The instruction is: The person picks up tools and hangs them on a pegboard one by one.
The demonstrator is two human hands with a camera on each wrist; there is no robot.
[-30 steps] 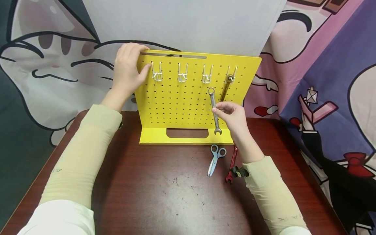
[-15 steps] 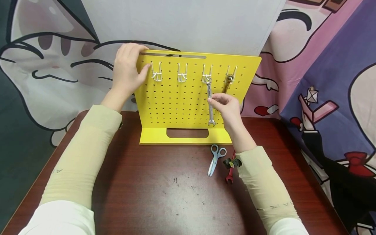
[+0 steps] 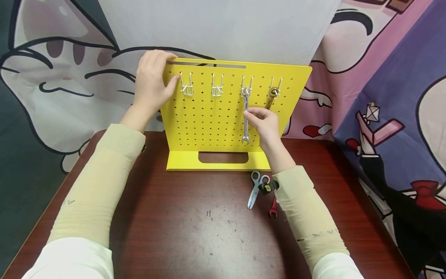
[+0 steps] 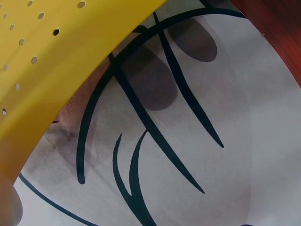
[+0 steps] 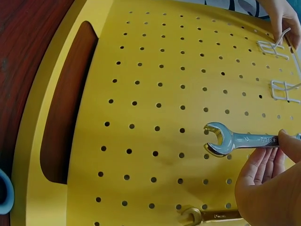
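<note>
My left hand (image 3: 150,79) grips the upper left corner of the yellow pegboard (image 3: 209,120), thumb on the front face. Between thumb and fingers my right hand (image 3: 264,122) pinches a silver combination wrench (image 3: 246,126), held upright with its open end down. The wrench's ring end overlaps the third white wire hook (image 3: 242,82) from the left; whether it sits on the prong I cannot tell. From the rightmost hook (image 3: 280,83) hangs a brass-coloured wrench (image 3: 270,101), partly behind my right hand. In the right wrist view the silver open end (image 5: 220,140) stands before the perforated board.
Light blue scissors (image 3: 255,190) lie on the dark red table (image 3: 195,228) in front of the board's base. Beside them a red wrench (image 3: 273,208) is mostly hidden under my right wrist. Two more hooks, a left one (image 3: 186,84) and its neighbour (image 3: 217,86), hold nothing.
My right hand has carried the silver wrench up and to the left, from below the hooks to the third hook. My left hand keeps its place on the board's corner.
</note>
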